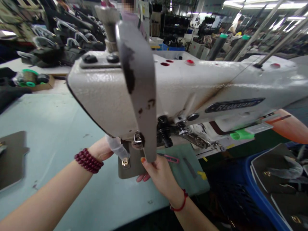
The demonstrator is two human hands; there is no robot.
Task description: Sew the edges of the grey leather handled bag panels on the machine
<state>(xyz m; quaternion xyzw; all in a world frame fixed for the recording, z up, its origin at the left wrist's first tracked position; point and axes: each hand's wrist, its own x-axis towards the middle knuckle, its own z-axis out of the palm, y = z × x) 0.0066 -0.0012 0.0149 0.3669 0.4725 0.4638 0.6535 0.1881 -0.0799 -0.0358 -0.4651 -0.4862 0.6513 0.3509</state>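
Note:
A grey-brown bag panel (132, 170) with a gold metal fitting (125, 162) and a strap wrapped in clear plastic (118, 148) lies under the head of a white sewing machine (103, 93). My right hand (160, 171) pinches the panel's right side, thumb on top and fingers beneath. On the far left side of the panel is my left hand (104, 149), next to the wrapped strap; its fingers are hidden behind the strap and machine head. The machine's grey metal lever (141, 86) blocks part of the view above my right hand.
Another panel (14, 160) lies on the pale table (60, 128) at left. A blue basket (250, 179) with similar panels stands at lower right. A pink-handled tool (172, 158) lies beside the machine. Black bags (48, 48) and thread spools (30, 78) sit at back left.

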